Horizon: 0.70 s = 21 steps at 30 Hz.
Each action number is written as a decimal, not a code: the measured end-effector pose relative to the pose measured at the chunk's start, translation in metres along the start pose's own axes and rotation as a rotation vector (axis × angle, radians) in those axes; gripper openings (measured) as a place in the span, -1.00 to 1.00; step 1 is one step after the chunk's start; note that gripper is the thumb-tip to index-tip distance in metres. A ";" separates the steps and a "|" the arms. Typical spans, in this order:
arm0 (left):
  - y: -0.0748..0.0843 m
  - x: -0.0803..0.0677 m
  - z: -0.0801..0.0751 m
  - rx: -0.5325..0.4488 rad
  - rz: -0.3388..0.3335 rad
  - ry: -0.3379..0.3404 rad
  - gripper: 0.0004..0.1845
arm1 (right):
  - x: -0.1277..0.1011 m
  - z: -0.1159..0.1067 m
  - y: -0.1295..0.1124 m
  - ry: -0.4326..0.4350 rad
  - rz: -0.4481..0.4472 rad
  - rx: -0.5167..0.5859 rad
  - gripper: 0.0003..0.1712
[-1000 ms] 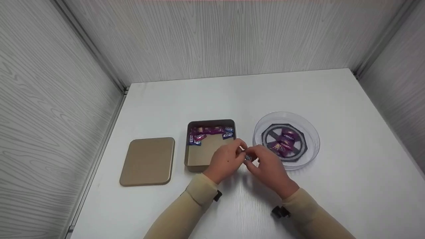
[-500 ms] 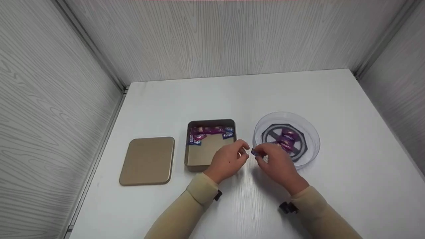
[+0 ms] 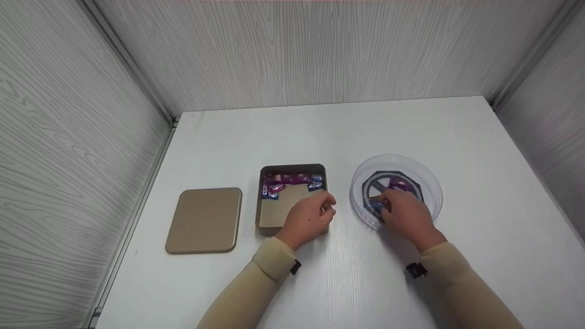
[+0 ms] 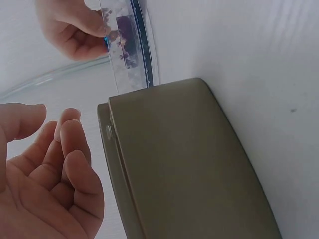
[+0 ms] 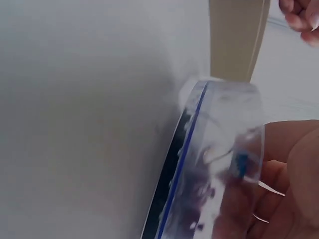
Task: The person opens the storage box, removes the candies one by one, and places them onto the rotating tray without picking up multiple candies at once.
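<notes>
My right hand reaches over the near rim of a round clear plastic bowl, fingers down inside it. Thumb and fingers pinch a small blue-wrapped candy; through the bowl's wall, the right wrist view shows its blue wrapper. Purple-wrapped candies lie in the bowl, partly hidden by that hand. My left hand hovers at the right front corner of a square gold tin, holding nothing, its fingers loosely curled in the left wrist view. Purple and blue candies line the tin's back and sides.
A gold lid lies flat on the white table, left of the tin. A dark octagonal pattern shows at the bowl's bottom. Pale wood-grain panels stand at the back and both sides.
My right hand has drawn apart from the left and moved right into the bowl with the blue candy. The left hand has shifted slightly left.
</notes>
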<state>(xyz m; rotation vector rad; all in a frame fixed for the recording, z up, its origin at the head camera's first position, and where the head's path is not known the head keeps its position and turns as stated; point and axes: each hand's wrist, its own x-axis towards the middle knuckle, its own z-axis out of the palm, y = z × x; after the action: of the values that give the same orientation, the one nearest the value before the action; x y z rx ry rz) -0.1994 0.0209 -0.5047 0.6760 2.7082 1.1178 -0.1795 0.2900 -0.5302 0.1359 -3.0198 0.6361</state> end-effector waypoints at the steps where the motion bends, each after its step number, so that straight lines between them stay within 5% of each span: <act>1: -0.001 0.000 0.000 -0.003 0.000 0.002 -0.80 | 0.001 0.000 0.002 -0.006 0.001 -0.011 -0.77; 21: -0.015 0.003 -0.004 0.002 -0.084 -0.028 -0.86 | 0.002 0.005 0.009 -0.027 -0.025 -0.044 -0.77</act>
<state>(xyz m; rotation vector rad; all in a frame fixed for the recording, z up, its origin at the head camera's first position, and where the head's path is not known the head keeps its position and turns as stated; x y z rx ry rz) -0.2083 0.0101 -0.5118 0.5679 2.6877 1.0784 -0.1826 0.2960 -0.5386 0.1810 -3.0504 0.5704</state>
